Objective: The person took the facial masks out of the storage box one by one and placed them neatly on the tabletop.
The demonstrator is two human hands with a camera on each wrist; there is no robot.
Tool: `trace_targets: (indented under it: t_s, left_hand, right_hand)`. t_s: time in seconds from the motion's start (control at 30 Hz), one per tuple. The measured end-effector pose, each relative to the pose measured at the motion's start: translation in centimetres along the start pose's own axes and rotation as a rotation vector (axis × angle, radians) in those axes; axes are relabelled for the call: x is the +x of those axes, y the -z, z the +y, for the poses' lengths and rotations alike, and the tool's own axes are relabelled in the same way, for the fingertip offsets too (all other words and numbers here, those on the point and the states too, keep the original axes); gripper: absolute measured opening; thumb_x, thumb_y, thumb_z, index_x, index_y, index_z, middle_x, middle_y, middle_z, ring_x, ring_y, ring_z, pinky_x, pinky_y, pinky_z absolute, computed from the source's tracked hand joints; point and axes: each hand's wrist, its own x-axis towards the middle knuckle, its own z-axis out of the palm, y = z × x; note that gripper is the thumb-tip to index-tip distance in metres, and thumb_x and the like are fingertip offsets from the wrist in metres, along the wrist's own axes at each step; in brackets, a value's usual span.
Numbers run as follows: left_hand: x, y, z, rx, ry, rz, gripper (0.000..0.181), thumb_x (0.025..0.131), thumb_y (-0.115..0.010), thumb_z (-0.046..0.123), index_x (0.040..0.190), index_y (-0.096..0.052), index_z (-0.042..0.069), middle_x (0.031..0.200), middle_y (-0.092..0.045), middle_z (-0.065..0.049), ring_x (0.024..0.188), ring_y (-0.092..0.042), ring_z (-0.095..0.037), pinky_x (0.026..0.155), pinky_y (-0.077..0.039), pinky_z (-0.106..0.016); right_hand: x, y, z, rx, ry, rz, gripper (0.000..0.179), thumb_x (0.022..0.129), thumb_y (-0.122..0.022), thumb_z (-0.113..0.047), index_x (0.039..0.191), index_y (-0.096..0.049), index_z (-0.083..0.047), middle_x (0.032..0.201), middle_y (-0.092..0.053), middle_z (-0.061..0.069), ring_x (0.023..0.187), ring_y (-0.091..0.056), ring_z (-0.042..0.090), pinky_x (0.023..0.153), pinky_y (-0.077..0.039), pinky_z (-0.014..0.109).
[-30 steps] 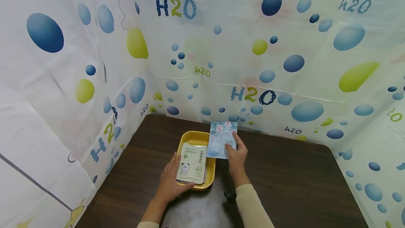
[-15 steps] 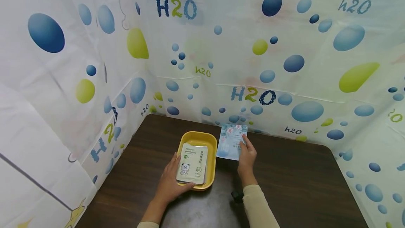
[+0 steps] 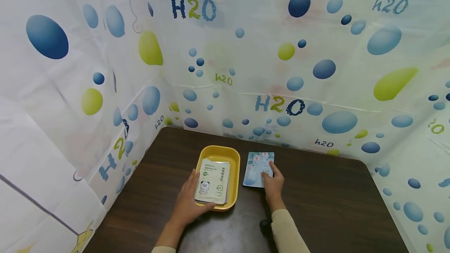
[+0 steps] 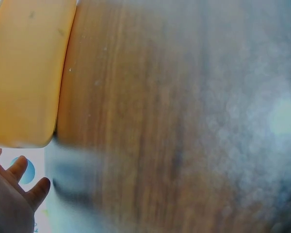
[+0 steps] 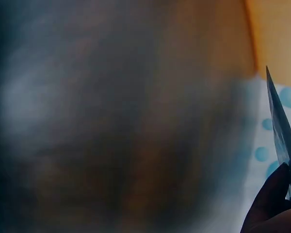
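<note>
Between thumb and fingers, my right hand (image 3: 275,186) pinches the right edge of a light-blue sachet (image 3: 254,175) with pink flowers at its top. The sachet is just right of a yellow plastic tray (image 3: 234,179), low over the table in the head view. In the right wrist view the sachet (image 5: 281,127) shows edge-on. My left hand (image 3: 187,202) rests against the tray's near left corner, with fingers along the left side and thumb along the front. A small stack of sachets lies inside the tray, topped by a pale-green one (image 3: 213,182) with a cartoon bear.
A dark-brown wooden table (image 3: 327,202) lies under everything, its rounded corners at the back. White sheets (image 3: 267,50) printed with blue and green drops and "H2O" lettering hang behind and along the sides. A small black object (image 3: 265,225) shows beside the right sleeve.
My right hand has carried the blue sachet from over the tray's right edge out to the right, then lower toward the table. The left hand and the tray have stayed put.
</note>
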Motion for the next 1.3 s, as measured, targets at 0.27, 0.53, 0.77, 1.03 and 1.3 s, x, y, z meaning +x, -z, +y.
trace_targets:
  t_s: [0.27,0.53,0.77,1.03,1.3]
  left_hand:
    - [0.0,0.0,0.1,0.002,-0.002,0.005,0.122,0.064,-0.087,0.065,0.162,-0.031,0.018,0.171,-0.024,-0.007,0.147,-0.037,-0.042,0.108,-0.038,-0.068]
    - [-0.1,-0.1,0.1,0.012,0.005,-0.009,0.123,0.065,-0.086,0.067,0.162,-0.030,0.018,0.171,-0.022,-0.006,0.148,-0.036,-0.041,0.108,-0.038,-0.067]
    - [0.0,-0.1,0.0,0.016,0.002,-0.012,0.123,0.066,-0.085,0.068,0.162,-0.029,0.016,0.171,-0.023,-0.008,0.147,-0.036,-0.041,0.109,-0.038,-0.066]
    - [0.3,-0.3,0.2,0.009,0.017,-0.018,0.125,0.066,-0.084,0.071,0.163,-0.027,0.017,0.171,-0.022,-0.008,0.149,-0.035,-0.041,0.110,-0.037,-0.066]
    - [0.0,0.0,0.5,0.009,0.011,-0.012,0.125,0.064,-0.087,0.065,0.162,-0.029,0.015,0.171,-0.024,-0.009,0.148,-0.036,-0.041,0.110,-0.037,-0.066]
  right_hand:
    - [0.5,0.2,1.5,-0.199,0.033,-0.035,0.068,0.087,-0.056,0.009,0.153,-0.043,-0.001,0.161,-0.040,0.022,0.148,-0.039,0.035,0.110,-0.045,0.036]
    - [0.4,0.7,2.1,-0.561,0.139,-0.094,0.062,0.089,-0.062,-0.003,0.150,-0.048,0.001,0.155,-0.046,0.026,0.148,-0.037,0.044,0.122,-0.021,0.062]
    - [0.6,0.9,3.0,-0.873,0.206,-0.216,0.057,0.100,-0.049,-0.015,0.154,-0.041,0.000,0.163,-0.035,0.023,0.155,-0.021,0.043,0.118,-0.012,0.070]
    - [1.2,0.8,2.9,-0.989,0.207,-0.257,0.061,0.099,-0.042,-0.021,0.157,-0.036,-0.003,0.169,-0.022,0.021,0.158,-0.013,0.042,0.122,-0.008,0.066]
    - [0.9,0.9,3.4,-1.006,0.198,-0.257,0.063,0.099,-0.042,-0.023,0.158,-0.035,-0.002,0.169,-0.021,0.020,0.158,-0.015,0.041,0.122,-0.011,0.066]
